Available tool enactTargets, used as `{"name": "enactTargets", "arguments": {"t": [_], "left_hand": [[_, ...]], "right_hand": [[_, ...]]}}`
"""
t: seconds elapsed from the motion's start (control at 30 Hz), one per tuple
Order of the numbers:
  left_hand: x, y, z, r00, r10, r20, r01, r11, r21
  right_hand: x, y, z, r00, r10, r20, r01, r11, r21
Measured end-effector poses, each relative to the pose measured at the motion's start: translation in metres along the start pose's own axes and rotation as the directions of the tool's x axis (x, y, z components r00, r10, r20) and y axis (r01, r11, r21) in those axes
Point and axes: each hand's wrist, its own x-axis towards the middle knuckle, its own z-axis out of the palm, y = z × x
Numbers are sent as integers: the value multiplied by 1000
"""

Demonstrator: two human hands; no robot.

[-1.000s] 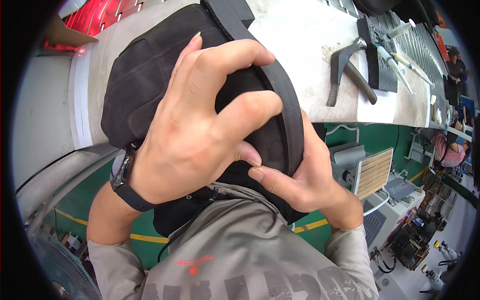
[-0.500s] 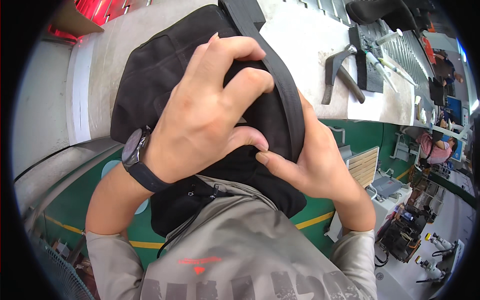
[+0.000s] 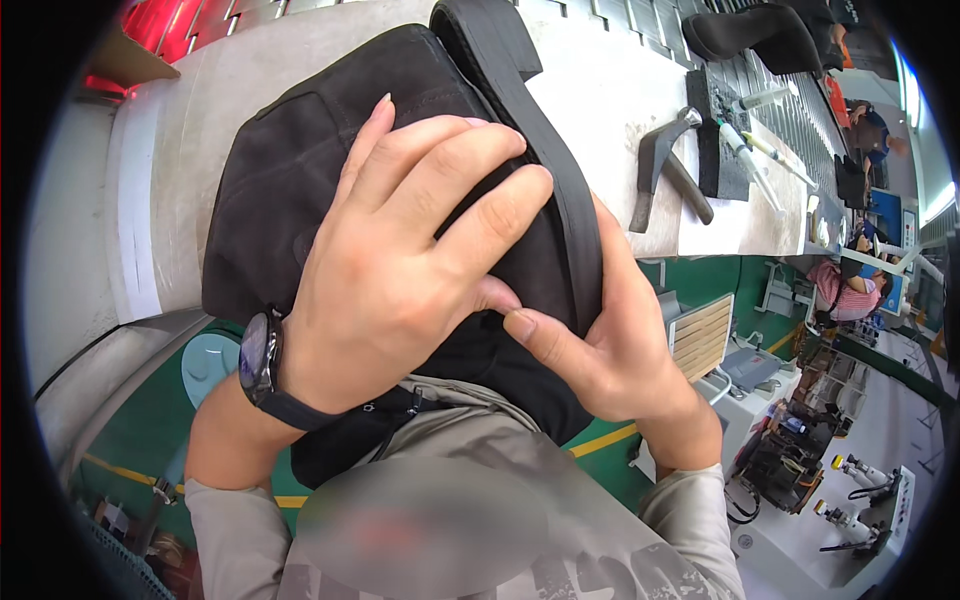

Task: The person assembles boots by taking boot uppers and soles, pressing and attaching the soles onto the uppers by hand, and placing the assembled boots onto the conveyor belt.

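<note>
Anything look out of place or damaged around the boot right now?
Nothing clearly damaged on the black boot, though the left hand and right hand hide part of it. Nearby, the pale bench covering looks smudged brownish beside the hammer, unlike its cleaner white stretches.

Boot (image 3: 285,185) before you, hammer (image 3: 654,157) at three o'clock

From the boot, your right hand (image 3: 622,345) is at four o'clock, your left hand (image 3: 385,265) across it toward six. Past the hammer lies a block (image 3: 708,150), syringes (image 3: 744,158) over its three-o'clock edge; another boot (image 3: 765,42) lies toward two.
</note>
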Motion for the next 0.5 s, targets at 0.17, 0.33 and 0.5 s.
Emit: {"name": "enactTargets", "arguments": {"t": [0.17, 0.33, 0.5], "left_hand": [[-1, -2, 0, 1000, -16, -8, 15, 997, -75], [-1, -9, 0, 999, -19, -36, 14, 993, -120], [-4, -13, 5, 994, -9, -111, -7, 989, -146]], "right_hand": [[-1, -4, 2, 996, -87, 22, 89, 986, -143], [3, -13, -4, 1000, -6, 23, 13, 934, -356], [16, -1, -4, 995, 63, -83, -63, 998, 7]]}}
